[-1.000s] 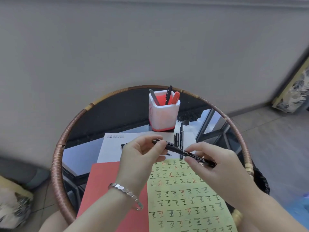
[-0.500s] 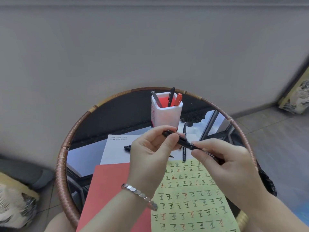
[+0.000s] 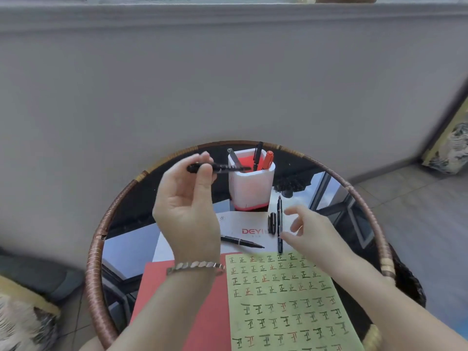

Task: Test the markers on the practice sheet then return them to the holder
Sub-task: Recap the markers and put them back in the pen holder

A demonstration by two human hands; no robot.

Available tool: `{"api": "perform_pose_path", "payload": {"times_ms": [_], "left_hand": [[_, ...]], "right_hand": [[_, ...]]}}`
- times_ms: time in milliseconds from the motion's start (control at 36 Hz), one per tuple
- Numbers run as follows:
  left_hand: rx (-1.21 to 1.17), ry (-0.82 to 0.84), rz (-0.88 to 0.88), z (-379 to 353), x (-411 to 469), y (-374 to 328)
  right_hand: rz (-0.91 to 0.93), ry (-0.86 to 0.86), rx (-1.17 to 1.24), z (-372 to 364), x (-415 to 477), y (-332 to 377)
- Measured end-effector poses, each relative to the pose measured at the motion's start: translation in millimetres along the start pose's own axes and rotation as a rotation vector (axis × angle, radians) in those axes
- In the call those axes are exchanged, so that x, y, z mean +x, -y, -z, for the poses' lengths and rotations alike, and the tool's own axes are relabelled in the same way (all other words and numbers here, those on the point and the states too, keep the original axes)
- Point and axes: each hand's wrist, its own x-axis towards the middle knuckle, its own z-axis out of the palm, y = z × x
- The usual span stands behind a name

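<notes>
Black and red strokes fill row after row of the yellow-green practice sheet (image 3: 286, 300), so we judge the testing well advanced, though we cannot tell whether every marker has had its turn.

Our left hand (image 3: 187, 211) is raised above the counter (image 3: 101, 236). Its grip pinches a black marker (image 3: 222, 167) between thumb and fingertips, level, with the far end at the rim of the white holder (image 3: 250, 188). That one looks ready to drop in; it is too blurred to say whether it is capped. The holder has a grey pen (image 3: 234, 158), a black pen (image 3: 257, 155) and a red marker (image 3: 268, 160) standing in it.

Our right hand (image 3: 311, 231) holds nothing, its grip wide with fingers spread just beside a second marker (image 3: 279, 219) lying on the white paper (image 3: 233, 224), a loose cap (image 3: 272, 222) next to it. A third marker (image 3: 243, 242) lies uncapped on the same paper, near the sheet's top edge.

Left to do, as we read it: pot the held marker, then cap and return the two lying out.
</notes>
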Motion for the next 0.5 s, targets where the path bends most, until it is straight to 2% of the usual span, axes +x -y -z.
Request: {"api": "perform_pose_path", "payload": {"times_ms": [111, 194, 417, 472, 500], "left_hand": [[0.115, 0.079, -0.177, -18, 23, 8], [0.288, 0.212, -0.172, -34, 40, 23], [0.801, 0.549, -0.133, -47, 53, 58], [0.844, 0.585, -0.179, -44, 51, 63], [0.851, 0.575, -0.259, -41, 48, 64]], "right_hand": [[-0.064, 0.037, -0.180, -17, 16, -2], [-0.073, 0.033, -0.228, -21, 21, 0], [-0.131, 0.004, 0.039, -8, 15, -6], [-0.141, 0.003, 0.132, 2, 8, -14], [-0.141, -0.005, 0.164, 7, 5, -18]]}}
